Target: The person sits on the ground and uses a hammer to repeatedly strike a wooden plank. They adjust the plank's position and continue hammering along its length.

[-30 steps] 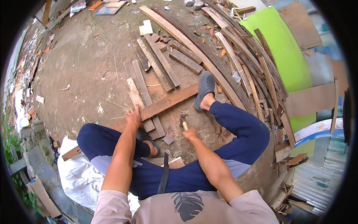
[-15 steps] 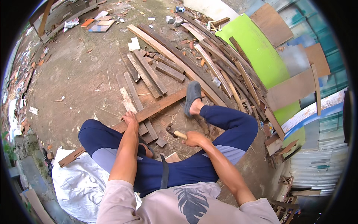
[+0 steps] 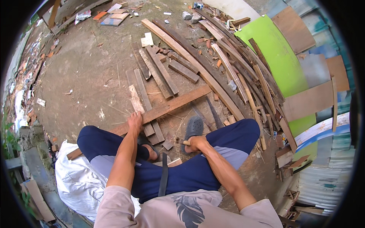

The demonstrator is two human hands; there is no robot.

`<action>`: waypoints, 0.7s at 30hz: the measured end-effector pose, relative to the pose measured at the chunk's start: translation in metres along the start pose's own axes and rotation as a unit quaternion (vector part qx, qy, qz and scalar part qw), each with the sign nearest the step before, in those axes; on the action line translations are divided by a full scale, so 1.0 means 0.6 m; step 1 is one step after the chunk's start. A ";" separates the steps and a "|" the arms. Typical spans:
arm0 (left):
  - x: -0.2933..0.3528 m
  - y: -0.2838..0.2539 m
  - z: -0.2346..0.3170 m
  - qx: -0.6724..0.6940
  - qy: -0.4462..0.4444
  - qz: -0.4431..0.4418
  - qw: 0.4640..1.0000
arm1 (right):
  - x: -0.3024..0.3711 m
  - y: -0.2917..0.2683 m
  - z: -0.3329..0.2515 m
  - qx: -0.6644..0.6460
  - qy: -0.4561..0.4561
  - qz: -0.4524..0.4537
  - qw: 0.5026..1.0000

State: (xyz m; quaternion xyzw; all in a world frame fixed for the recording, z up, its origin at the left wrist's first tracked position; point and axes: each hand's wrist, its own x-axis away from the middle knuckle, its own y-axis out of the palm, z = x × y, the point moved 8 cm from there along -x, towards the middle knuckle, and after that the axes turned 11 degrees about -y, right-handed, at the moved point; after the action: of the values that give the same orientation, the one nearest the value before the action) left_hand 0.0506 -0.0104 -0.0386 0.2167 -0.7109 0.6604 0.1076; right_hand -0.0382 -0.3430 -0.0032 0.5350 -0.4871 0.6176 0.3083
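A long brown wooden plank (image 3: 175, 102) runs slantwise in front of me, its near left end passing under my bent left leg. My left hand (image 3: 135, 122) is closed over the plank's near edge, left of its middle. Two thinner wood strips (image 3: 142, 89) lie crosswise at the plank. In my right hand (image 3: 198, 144) is a hammer (image 3: 186, 143), gripped by its light wooden handle beside my right foot. The hammer's dark head is small and partly lost against the ground. My right foot, in a grey clog (image 3: 194, 127), rests on the ground between the plank and the hammer.
Short wood pieces (image 3: 161, 72) lie beyond the plank. Long boards (image 3: 197, 68) and a heap of timber stretch along the right, by a green panel (image 3: 273, 57). Dark pointed strips (image 3: 215, 114) lie right of my foot. A white sack (image 3: 78, 182) is at my left.
My right foot has come off the far end of the plank and back toward me. The right hand holds the hammer closer to my body. My left hand stays on the plank.
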 end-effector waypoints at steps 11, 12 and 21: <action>-0.024 -0.011 -0.047 0.277 -0.058 -0.159 0.946 | 0.043 -0.073 -0.043 -0.068 -0.034 0.110 0.991; -0.023 -0.009 -0.051 0.305 -0.063 -0.181 0.933 | 0.053 -0.082 -0.043 -0.078 -0.025 0.127 0.988; 0.018 -0.043 -0.028 0.105 -0.035 -0.085 0.990 | -0.031 -0.028 -0.035 -0.051 -0.049 0.056 0.996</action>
State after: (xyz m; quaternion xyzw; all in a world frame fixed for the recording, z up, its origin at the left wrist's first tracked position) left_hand 0.0506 0.0032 -0.0095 0.3094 -0.6195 0.7122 0.1154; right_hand -0.0263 -0.3153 -0.0155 0.5204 -0.5615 0.5813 0.2757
